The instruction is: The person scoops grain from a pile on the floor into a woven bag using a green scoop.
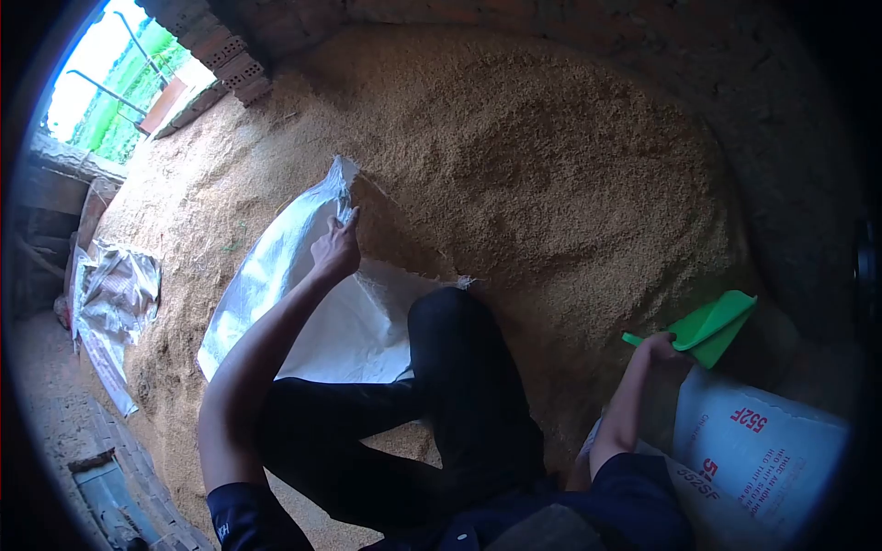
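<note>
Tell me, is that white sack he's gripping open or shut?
Open. The left hand lifts the white sack by its top edge, the mouth gapes toward the grain pile, and grain shows inside.

A great heap of tan grain husks [551, 156] fills most of the view, sloping up against a dark wall [772, 83]. At upper left, stacked red bricks [230, 55] edge an opening that shows green plants [119, 101] in daylight. A crumpled, empty sack [115, 303] lies at the left foot of the heap. A full white sack with red lettering [772, 450] stands at lower right, just beside the heap
</note>
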A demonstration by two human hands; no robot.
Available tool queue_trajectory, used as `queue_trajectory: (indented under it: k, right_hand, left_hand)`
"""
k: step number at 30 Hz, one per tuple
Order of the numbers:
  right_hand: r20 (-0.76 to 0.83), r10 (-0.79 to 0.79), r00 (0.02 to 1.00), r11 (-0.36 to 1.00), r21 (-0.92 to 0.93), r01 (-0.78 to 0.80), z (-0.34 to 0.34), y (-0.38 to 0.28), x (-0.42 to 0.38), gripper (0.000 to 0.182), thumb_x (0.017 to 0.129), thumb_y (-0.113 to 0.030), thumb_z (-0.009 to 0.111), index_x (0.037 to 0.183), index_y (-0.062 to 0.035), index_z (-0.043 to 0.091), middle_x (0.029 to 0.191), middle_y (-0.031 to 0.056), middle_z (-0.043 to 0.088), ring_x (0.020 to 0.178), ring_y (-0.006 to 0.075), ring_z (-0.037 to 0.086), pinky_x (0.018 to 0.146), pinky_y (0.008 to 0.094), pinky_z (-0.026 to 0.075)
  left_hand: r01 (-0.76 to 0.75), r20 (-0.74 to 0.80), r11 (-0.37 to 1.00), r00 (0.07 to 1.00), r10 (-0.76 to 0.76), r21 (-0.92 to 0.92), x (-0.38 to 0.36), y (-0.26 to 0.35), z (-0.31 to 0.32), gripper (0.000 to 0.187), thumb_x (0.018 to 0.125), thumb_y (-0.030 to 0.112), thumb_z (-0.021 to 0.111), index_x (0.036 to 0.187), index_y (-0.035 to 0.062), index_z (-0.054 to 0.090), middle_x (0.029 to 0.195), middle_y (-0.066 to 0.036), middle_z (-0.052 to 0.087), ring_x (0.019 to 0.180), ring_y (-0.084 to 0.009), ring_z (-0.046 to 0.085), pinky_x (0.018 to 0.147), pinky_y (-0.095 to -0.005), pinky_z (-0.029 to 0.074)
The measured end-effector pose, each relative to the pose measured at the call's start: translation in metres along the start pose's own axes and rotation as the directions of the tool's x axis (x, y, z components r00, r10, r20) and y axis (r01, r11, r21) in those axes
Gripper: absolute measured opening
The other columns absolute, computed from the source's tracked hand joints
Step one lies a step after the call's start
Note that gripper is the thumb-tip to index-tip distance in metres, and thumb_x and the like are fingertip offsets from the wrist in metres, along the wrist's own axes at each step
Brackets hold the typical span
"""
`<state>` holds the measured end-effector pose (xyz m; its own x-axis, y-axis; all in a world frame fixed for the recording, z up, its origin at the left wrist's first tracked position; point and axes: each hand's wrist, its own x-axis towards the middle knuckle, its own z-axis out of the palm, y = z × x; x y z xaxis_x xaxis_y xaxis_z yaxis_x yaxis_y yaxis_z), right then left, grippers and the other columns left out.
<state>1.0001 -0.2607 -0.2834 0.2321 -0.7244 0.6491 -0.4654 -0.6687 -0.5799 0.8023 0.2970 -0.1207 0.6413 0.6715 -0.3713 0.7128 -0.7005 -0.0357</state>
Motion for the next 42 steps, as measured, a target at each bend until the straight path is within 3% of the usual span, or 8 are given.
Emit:
queue_trajectory:
  k: [4,12,14,27,32,34,36,42]
  right_hand:
    - [0.423,0.432,0.796,0.885,-0.030,-0.464,-0.008,-0.018,-0.030,0.049,0.078,-0.026,0.060,0.109,0.0070,0.041,0.093,0.0295,0.057,0.084,0.0439,0.058,0.073,0.0525,0.047]
    - [0.659,0.360,0.660,0.752,0.213,-0.623,-0.020,-0.044,-0.099,0.036,0.085,-0.023,0.052,0.098,0.0099,0.047,0.075,0.0209,0.061,0.061,0.0299,0.063,0.052,0.0349,0.055]
    - [0.517,0.195,0.833,0.908,0.225,-0.353,-0.049,-0.080,-0.119,0.034,0.084,-0.022,0.051,0.097,0.0102,0.048,0.074,0.0185,0.062,0.063,0.0279,0.064,0.055,0.0344,0.055]
    - [0.960,-0.255,-0.116,0.967,0.256,-0.006,-0.095,-0.177,-0.252,0.052,0.081,-0.045,0.045,0.057,-0.0022,0.062,0.057,0.0133,0.062,0.063,0.0302,0.063,0.057,0.0352,0.050]
    - [0.694,-0.717,-0.067,0.675,0.714,0.186,-0.159,-0.189,-0.223,0.040,0.078,-0.039,0.051,0.061,-0.0038,0.061,0.052,0.0168,0.057,0.055,0.0353,0.060,0.048,0.0415,0.046]
    - [0.551,-0.812,0.192,0.568,0.822,0.040,-0.148,-0.171,-0.224,0.033,0.077,-0.034,0.054,0.065,-0.0034,0.061,0.054,0.0170,0.057,0.054,0.0357,0.059,0.046,0.0435,0.045]
    - [0.888,-0.457,0.056,0.886,0.460,-0.064,-0.109,-0.132,-0.218,0.028,0.080,-0.027,0.056,0.080,0.0009,0.060,0.065,0.0160,0.061,0.056,0.0316,0.061,0.045,0.0401,0.046]
    - [0.748,0.033,0.663,0.599,0.517,-0.612,-0.051,-0.059,-0.016,0.035,0.081,-0.013,0.054,0.109,0.0082,0.050,0.093,0.0206,0.060,0.067,0.0237,0.063,0.049,0.0328,0.055]
  left_hand:
    - [-0.035,0.086,0.994,0.996,0.026,0.104,0.015,-0.015,0.014,0.046,0.081,0.012,0.042,0.126,0.0208,0.045,0.122,-0.018,0.043,0.100,-0.0321,0.056,0.079,-0.0418,0.047]
    - [-0.023,0.115,0.999,0.993,0.020,0.025,0.050,-0.011,0.016,0.048,0.075,0.010,0.048,0.122,0.0031,0.043,0.126,-0.019,0.040,0.110,-0.0339,0.049,0.087,-0.0411,0.045]
    - [-0.025,0.143,1.000,0.989,0.025,0.001,0.051,-0.004,0.018,0.057,0.072,0.008,0.048,0.128,0.0015,0.036,0.129,-0.022,0.038,0.112,-0.0352,0.047,0.090,-0.0408,0.043]
    - [0.025,0.134,0.979,0.991,0.003,-0.201,0.054,0.008,0.012,0.072,0.072,0.016,0.060,0.130,-0.0077,0.024,0.134,-0.030,0.023,0.094,-0.0382,0.058,0.071,-0.0391,0.053]
    - [-0.008,0.012,0.976,1.000,0.011,-0.215,0.051,0.004,0.016,0.077,0.072,0.023,0.061,0.133,-0.0045,0.021,0.139,-0.027,0.016,0.109,-0.0395,0.049,0.088,-0.0412,0.045]
    - [-0.015,-0.018,0.982,1.000,0.012,-0.190,0.053,-0.003,0.020,0.077,0.073,0.023,0.060,0.133,-0.0040,0.021,0.139,-0.026,0.017,0.109,-0.0388,0.049,0.087,-0.0410,0.045]
    - [-0.042,-0.041,0.985,0.999,0.035,-0.166,0.053,-0.003,0.021,0.076,0.073,0.024,0.059,0.133,-0.0035,0.021,0.139,-0.025,0.017,0.109,-0.0381,0.049,0.086,-0.0408,0.046]
    - [-0.017,-0.039,0.987,0.999,0.011,-0.161,0.057,-0.003,0.018,0.066,0.072,0.023,0.061,0.125,-0.0015,0.031,0.133,-0.021,0.030,0.111,-0.0364,0.048,0.085,-0.0426,0.046]
